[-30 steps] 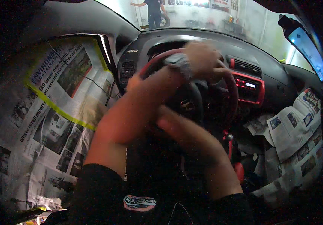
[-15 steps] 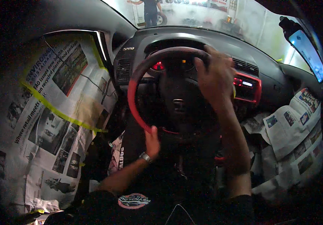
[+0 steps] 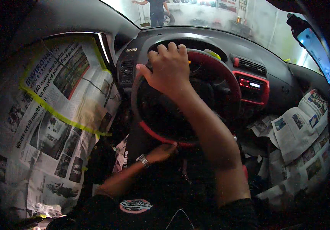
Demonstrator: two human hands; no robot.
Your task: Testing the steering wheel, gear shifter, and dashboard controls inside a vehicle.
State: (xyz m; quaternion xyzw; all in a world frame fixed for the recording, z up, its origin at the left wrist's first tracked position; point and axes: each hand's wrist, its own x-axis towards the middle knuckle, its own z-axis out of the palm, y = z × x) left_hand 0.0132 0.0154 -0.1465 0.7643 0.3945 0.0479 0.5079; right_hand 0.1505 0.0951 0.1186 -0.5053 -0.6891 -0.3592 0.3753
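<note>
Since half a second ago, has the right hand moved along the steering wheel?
Yes. The right hand slid leftward over the steering wheel rim, from near the red radio panel toward the left air vent.

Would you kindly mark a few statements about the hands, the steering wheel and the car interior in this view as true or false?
1. The right hand grips the top of the steering wheel. True.
2. The left hand rests on the gear lever. False: it touches the wheel's lower rim.
3. A wristwatch sits on the left wrist. True.
4. The door to the left is covered with blue plastic. False: newspaper held by yellow tape covers it.
5. A person stands outside, beyond the windscreen. True.
</note>
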